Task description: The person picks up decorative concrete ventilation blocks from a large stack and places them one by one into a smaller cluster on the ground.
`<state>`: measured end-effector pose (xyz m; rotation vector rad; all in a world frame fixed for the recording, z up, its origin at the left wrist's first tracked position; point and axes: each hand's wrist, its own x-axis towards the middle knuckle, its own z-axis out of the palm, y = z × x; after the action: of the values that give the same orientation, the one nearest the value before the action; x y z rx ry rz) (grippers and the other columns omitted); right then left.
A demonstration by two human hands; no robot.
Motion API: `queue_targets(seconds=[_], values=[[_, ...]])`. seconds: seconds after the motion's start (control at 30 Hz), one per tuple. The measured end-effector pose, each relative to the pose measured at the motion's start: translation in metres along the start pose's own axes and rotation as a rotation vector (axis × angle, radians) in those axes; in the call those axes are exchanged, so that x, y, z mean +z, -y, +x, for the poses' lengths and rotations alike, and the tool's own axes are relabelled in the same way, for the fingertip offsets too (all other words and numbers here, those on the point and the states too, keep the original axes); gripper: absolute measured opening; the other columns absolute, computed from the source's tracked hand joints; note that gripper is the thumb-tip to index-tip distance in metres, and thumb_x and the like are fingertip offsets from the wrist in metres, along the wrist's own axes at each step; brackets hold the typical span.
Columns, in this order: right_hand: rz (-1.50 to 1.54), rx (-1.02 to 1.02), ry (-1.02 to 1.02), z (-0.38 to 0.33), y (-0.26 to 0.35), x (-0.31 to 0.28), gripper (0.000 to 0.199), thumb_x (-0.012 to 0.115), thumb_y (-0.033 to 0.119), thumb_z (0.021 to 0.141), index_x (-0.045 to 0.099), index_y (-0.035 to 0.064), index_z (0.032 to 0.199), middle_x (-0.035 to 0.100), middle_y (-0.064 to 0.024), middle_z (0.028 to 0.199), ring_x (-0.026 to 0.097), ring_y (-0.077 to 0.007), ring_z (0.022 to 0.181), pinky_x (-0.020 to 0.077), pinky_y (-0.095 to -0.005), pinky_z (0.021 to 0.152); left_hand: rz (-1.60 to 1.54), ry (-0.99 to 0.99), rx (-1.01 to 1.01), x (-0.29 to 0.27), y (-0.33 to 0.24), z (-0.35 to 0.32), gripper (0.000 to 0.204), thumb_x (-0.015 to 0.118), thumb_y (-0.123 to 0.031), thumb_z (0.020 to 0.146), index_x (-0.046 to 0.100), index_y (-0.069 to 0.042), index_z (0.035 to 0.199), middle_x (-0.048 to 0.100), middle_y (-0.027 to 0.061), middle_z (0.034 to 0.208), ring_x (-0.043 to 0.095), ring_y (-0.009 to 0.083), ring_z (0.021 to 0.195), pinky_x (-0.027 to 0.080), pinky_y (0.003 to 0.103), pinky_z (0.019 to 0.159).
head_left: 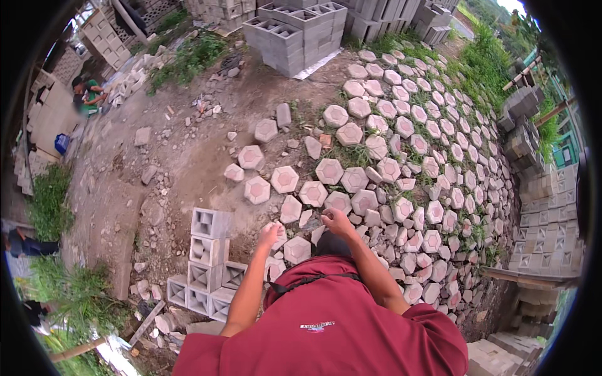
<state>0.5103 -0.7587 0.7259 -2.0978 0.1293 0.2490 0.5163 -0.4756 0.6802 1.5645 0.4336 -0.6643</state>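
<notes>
My left hand [270, 235] and my right hand [338, 222] are raised in front of me, a short way apart. Both have curled fingers; whatever they may hold is too small to make out. Below and beyond them lie loose hexagonal paving stones [296, 249], pale with reddish centres. The left hand appears over the edge of this paving, the right over stones and rubble. To the left of my left forearm stands a small stepped stack of grey hollow ventilation blocks [206, 249].
Hexagonal pavers [389, 169] spread unevenly to the right, with grass between them. Large concrete block stacks [293, 39] stand ahead; more blocks [552, 219] line the right. Rubble [210, 108] dots the dirt. A person in green [93, 99] sits far left; others show at the left rim.
</notes>
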Motion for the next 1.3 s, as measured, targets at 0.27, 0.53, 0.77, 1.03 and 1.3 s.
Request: queue_targets(seconds=[0.27,0.53,0.77,1.03,1.3], values=[[-0.354,-0.068,-0.106,0.127,-0.01,-0.103,0.026,0.06,0.021,0.078,0.057,0.0009,0.093,0.064,-0.0194,0.082,0.061,-0.0375,0.079,0.0488,-0.0446,0.071,0.046,0.031,0.23,0.118,-0.124,0.107,0.03,0.051,-0.031,0.09,0.06,-0.002,0.094,0.064,0.0043,0.084,0.059,0.0109,0.076,0.047,0.026,0.068],[-0.168,0.008,-0.035,0.262,-0.004,-0.097,0.031,0.061,0.022,0.077,0.06,-0.0015,0.097,0.064,-0.0222,0.081,0.063,-0.0364,0.078,0.0498,-0.0427,0.069,0.001,-0.042,0.22,0.106,-0.222,0.201,0.024,0.053,-0.021,0.09,0.06,0.002,0.09,0.064,0.0066,0.082,0.06,0.0123,0.075,0.048,0.024,0.072],[-0.156,0.026,-0.092,0.429,0.045,-0.132,0.03,0.063,0.023,0.078,0.061,-0.0003,0.097,0.065,-0.0195,0.081,0.065,-0.0303,0.073,0.0508,-0.0366,0.066,0.079,0.109,0.244,0.055,-0.365,0.388,0.03,0.052,-0.034,0.089,0.06,-0.007,0.098,0.065,0.0012,0.09,0.059,0.0092,0.078,0.043,0.026,0.064],[0.104,0.085,-0.37,0.604,0.124,-0.236,0.028,0.059,0.018,0.084,0.059,-0.0032,0.103,0.066,-0.0141,0.08,0.063,-0.0193,0.073,0.0497,-0.0305,0.068,0.096,0.166,0.351,0.081,-0.545,0.548,0.029,0.052,-0.033,0.09,0.061,-0.006,0.096,0.065,0.0005,0.087,0.057,0.0074,0.071,0.043,0.022,0.058],[0.174,0.087,-0.377,0.759,0.089,-0.37,0.028,0.061,0.02,0.083,0.061,-0.0018,0.101,0.066,-0.0136,0.08,0.064,-0.0186,0.073,0.0497,-0.0301,0.068,0.074,0.125,0.236,0.197,-0.674,0.66,0.028,0.054,-0.034,0.088,0.062,-0.007,0.093,0.066,0.0007,0.085,0.058,0.0084,0.072,0.044,0.025,0.058]])
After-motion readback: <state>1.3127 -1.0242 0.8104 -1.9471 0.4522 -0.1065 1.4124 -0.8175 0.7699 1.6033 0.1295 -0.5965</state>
